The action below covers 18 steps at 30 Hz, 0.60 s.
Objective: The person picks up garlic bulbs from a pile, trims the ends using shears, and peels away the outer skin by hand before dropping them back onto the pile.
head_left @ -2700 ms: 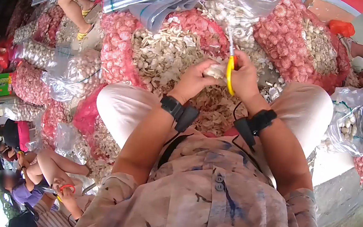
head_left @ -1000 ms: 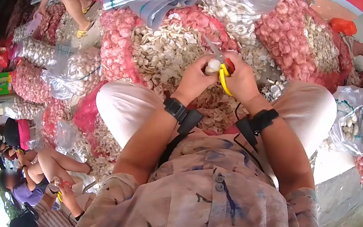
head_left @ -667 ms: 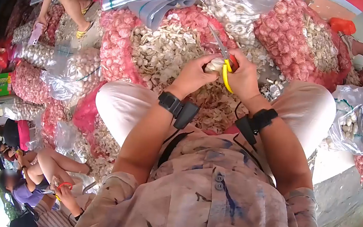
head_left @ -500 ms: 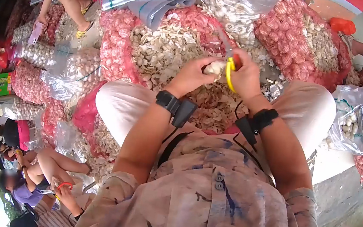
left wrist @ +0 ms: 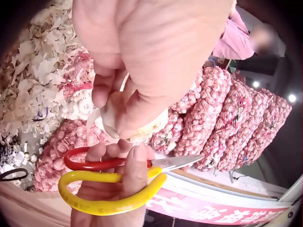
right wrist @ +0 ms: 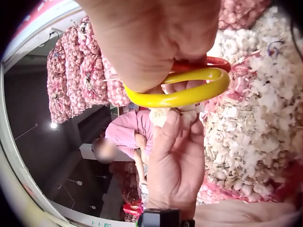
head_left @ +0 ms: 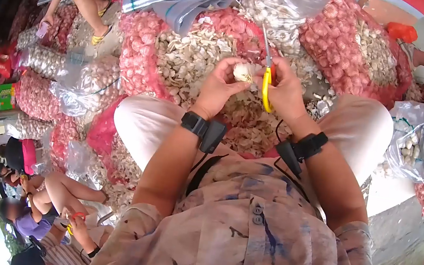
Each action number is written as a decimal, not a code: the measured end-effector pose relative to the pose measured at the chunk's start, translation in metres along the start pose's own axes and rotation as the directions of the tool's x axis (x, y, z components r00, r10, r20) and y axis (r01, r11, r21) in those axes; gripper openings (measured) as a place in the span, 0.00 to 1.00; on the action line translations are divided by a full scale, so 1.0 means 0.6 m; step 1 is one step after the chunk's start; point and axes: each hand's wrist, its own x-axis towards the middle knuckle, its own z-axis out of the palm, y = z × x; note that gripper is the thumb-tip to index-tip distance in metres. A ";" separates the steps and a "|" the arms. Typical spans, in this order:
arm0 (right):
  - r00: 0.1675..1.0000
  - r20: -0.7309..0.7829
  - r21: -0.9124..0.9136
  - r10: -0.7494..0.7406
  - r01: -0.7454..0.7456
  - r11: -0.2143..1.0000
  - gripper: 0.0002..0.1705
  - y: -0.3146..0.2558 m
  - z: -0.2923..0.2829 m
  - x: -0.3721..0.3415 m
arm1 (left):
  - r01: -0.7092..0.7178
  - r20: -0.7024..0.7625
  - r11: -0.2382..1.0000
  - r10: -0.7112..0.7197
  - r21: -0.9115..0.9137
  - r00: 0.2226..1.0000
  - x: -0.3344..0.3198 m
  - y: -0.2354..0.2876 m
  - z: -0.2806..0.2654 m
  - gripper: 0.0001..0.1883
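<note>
My left hand (head_left: 218, 86) pinches a whitish garlic bulb (head_left: 243, 72) between thumb and fingers, in front of my lap. Close beside it, my right hand (head_left: 284, 91) grips a pair of scissors (head_left: 267, 86) with one yellow and one red handle. In the head view the blades point away from me, up past the bulb. The left wrist view shows the scissors' yellow loop (left wrist: 102, 206) lying against my right fingers, whose tips reach the bulb's underside. From the right wrist, the bulb (right wrist: 160, 116) shows just below the yellow handle, partly hidden by my left thumb.
A heap of garlic skins and trimmings (head_left: 192, 63) lies before me in an opened red net sack. Full net sacks (head_left: 329, 43) and clear plastic bags of garlic (head_left: 407, 144) surround it. Other people sit or bend at both sides, one with scissors (head_left: 77, 216).
My left hand has turned the bulb so another side shows. The scissors have swung from leaning left to pointing nearly straight away from me, and now stand slightly apart from the bulb.
</note>
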 end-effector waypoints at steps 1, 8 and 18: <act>1.000 -0.001 -0.006 0.022 -0.022 1.000 0.20 -0.003 0.002 -0.003 | 0.001 0.001 1.000 -0.001 -0.001 1.000 0.000 0.000 0.004 0.26; 0.989 -0.145 -0.161 -0.012 -0.012 0.987 0.19 -0.010 0.008 -0.007 | -0.082 -0.008 0.972 0.086 0.221 0.996 0.003 -0.015 0.017 0.28; 0.996 -0.080 0.259 0.049 -0.026 0.965 0.18 -0.002 -0.004 0.006 | 0.158 -0.031 0.919 -0.181 -0.361 0.983 -0.006 -0.014 0.024 0.18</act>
